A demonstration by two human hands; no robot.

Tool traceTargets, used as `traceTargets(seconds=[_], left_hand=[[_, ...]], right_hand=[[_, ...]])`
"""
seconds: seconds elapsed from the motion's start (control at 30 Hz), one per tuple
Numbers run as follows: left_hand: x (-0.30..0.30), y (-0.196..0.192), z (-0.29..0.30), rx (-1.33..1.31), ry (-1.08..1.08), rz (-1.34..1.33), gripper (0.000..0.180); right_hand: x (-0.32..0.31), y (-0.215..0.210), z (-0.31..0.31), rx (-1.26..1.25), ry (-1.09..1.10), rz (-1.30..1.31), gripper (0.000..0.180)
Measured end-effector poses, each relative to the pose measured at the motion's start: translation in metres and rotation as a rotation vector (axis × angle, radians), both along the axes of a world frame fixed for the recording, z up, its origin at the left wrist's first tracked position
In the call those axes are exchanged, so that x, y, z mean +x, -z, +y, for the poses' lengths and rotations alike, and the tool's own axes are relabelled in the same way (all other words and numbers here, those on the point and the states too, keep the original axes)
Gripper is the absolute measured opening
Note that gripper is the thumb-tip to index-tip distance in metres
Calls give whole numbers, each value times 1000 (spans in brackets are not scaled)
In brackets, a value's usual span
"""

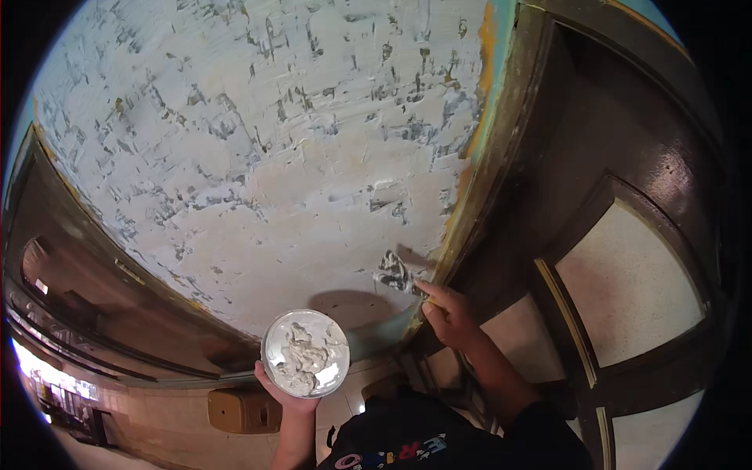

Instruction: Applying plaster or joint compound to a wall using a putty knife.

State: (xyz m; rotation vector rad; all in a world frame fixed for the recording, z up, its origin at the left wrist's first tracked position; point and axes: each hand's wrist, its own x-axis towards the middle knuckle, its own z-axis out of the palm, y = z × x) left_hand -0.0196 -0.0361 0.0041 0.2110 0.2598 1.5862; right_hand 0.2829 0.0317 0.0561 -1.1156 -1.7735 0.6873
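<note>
My left hand (286,395) is closed around the underside of a round, shallow bowl (335,374). White putty (301,356) lies in lumps inside it. A putty knife (394,274) is gripped in my right hand (448,317), its blade smeared with white and turned toward the wall. The blade is close to the wall's lower right part; whether it touches cannot be told. The wall (313,227) carries rough white filler, with grey patches showing through, mostly higher up. The bowl casts a shadow onto the wall's lower part.
An orange and light green edge runs down the wall's right side, beside a brown wooden frame (501,149). Right of it stands dark woodwork with pale panels (634,286). A brown plastic stool (243,411) sits on the tiled floor, lower left.
</note>
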Motion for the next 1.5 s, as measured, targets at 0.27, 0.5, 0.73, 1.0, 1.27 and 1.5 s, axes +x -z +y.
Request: traceTargets(seconds=[0.27,0.5,0.73,1.0,1.27,1.5], left_hand=[[29,11,-4,-238,95,-57,76],[28,14,-14,-178,148,55,76],[18,18,-16,-189,167,26,78],[24,12,-10,-176,223,19,76],[19,14,-13,-199,189,51,79],[23,9,-10,-203,220,123,79]], right_hand=[[-45,-39,47,382,312,-25,44],[-57,1,66,455,345,-86,56],[-50,31,41,348,334,-102,49],[-58,-29,54,452,378,-74,49],[-54,-3,34,461,420,-137,51],[-58,-28,57,444,461,-198,48]])
